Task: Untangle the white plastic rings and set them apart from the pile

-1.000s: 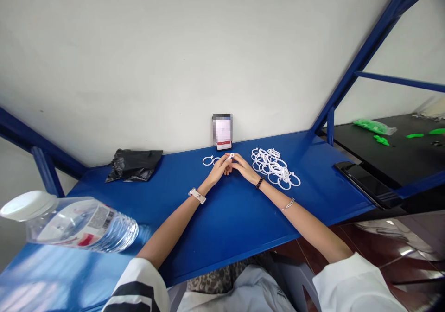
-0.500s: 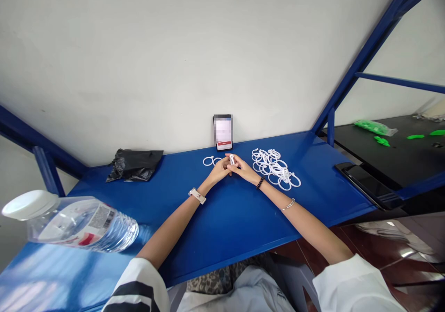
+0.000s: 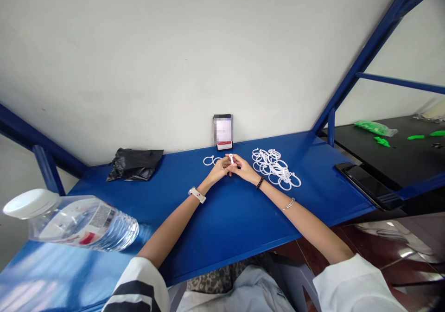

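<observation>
My left hand [image 3: 218, 169] and my right hand [image 3: 241, 167] meet at the far middle of the blue table [image 3: 225, 214]. Their fingers pinch together on one small white plastic ring [image 3: 231, 158], which stands up between them. A heap of several white rings [image 3: 276, 168] lies just right of my right hand. Two loose white rings [image 3: 209, 160] lie flat just left of my left hand.
A phone [image 3: 223, 131] leans upright against the white wall behind my hands. A crumpled black bag [image 3: 135, 164] lies at the back left. A clear water bottle [image 3: 74, 224] lies on its side at the near left. A dark tray [image 3: 365, 184] juts from the neighbouring black table at the right.
The ring between my fingers has turned from lying low to standing more upright. My hands have stayed in the same spot.
</observation>
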A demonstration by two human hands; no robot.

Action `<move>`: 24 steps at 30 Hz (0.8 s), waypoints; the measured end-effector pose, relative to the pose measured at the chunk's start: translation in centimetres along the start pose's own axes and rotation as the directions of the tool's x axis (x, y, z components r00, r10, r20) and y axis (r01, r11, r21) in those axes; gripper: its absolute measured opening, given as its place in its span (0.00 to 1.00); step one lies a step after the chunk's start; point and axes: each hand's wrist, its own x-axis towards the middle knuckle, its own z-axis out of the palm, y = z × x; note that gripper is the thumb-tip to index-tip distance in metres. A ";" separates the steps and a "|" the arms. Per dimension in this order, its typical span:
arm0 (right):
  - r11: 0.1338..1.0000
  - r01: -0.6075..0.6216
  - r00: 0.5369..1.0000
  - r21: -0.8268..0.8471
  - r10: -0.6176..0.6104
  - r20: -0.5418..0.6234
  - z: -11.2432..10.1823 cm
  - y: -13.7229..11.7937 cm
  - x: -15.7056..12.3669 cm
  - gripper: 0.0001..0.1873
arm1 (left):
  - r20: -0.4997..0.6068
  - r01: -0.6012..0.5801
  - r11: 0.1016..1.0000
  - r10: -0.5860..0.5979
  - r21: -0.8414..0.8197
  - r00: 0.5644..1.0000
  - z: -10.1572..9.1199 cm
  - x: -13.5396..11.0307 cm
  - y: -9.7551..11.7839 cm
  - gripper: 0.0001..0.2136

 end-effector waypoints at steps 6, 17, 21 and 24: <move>1.000 0.002 1.000 0.018 -0.001 -0.015 -0.1 0.2 0.0 0.31 | 0.020 -0.022 1.000 0.022 0.000 1.000 -0.2 0.1 -0.5 0.23; 1.000 0.011 0.998 0.012 -0.011 -0.063 0.0 0.2 0.2 0.31 | 0.026 -0.016 0.991 0.019 -0.132 0.999 -0.7 -0.2 0.4 0.21; 1.000 0.017 0.995 -0.013 -0.019 -0.098 0.0 0.2 0.2 0.29 | 0.039 -0.003 0.984 0.010 -0.177 0.999 -0.8 -0.3 0.5 0.20; 0.999 0.008 0.996 -0.033 -0.011 -0.093 0.2 -0.1 0.0 0.29 | 0.025 0.014 0.982 -0.010 -0.187 1.000 -0.7 -0.2 0.6 0.20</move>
